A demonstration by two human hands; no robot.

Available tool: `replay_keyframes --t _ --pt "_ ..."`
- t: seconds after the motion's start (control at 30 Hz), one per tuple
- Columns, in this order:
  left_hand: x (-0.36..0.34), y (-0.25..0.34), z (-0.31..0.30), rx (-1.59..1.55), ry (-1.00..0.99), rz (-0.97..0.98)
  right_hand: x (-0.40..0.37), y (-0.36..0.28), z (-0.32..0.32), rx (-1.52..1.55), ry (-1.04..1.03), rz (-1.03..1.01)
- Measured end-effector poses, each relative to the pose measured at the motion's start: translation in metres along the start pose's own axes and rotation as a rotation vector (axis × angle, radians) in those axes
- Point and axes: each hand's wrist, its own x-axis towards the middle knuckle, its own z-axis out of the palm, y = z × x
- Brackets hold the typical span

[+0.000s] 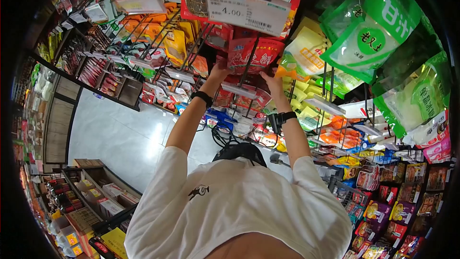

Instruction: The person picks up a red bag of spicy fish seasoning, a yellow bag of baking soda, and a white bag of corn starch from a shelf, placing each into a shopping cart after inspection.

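Both my arms reach up to a rack of hanging packets. My left hand is at the left edge of a red packet, its fingers partly hidden behind the packaging. On the packet's lower right side is my right hand, with thumb and fingers apart near the edge. A metal hook runs in front of the packet, between my hands. Above hangs a white price tag reading 4.00, in front of more red packets. Just right of my right hand hangs a yellow and white packet.
Green and clear bags hang at the upper right. Orange and yellow packets hang on hooks at the left. Price-tag holders jut out below my hands. Shelves with boxes stand at lower left, beside the pale floor.
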Motion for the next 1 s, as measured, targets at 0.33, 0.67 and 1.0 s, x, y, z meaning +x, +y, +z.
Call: replay_keyframes --t 0.33,0.67,1.0 --pt "-0.026 0.056 0.019 0.646 -0.196 -0.287 -0.015 -0.038 -0.015 -0.068 -0.31 -0.111" --pt "-0.09 0.095 0.02 -0.24 -0.29 -0.506 -0.086 -0.116 -0.032 0.535 -0.651 0.39" --pt "-0.113 0.121 0.046 -0.121 -0.24 -0.284 -0.101 -0.114 -0.023 0.494 -0.578 0.246"
